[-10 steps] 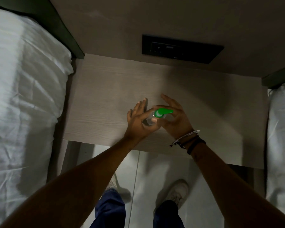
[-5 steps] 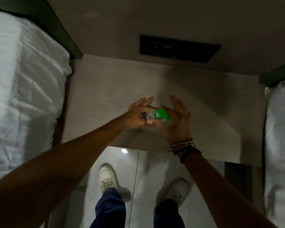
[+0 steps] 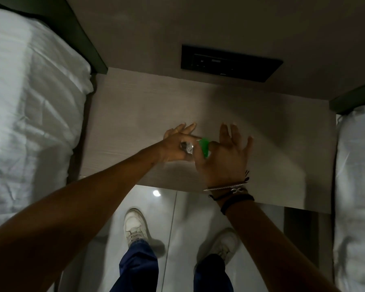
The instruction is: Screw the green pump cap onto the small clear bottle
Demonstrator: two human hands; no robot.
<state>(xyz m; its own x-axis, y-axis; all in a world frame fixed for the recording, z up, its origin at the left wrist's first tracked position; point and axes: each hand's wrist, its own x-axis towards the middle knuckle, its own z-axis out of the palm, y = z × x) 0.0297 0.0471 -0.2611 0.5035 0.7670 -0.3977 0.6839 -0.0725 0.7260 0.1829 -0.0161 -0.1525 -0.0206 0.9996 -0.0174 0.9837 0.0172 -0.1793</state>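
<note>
The small clear bottle lies roughly sideways in the air above the wooden bedside table, its base pointing left. My left hand grips its body with thumb and fingers. The green pump cap sits on the bottle's right end. My right hand pinches the cap between thumb and forefinger, its other fingers spread upward. Most of the bottle is hidden by my fingers.
White bedding lies at the left and another white bed at the right. A black socket panel is set in the wall behind the table. Below the table edge is a glossy floor with my white shoes.
Both hands have tilted the bottle from near upright onto its side. My right hand has turned around the green cap, its fingers now fanned upward. My left arm has swung further across.
</note>
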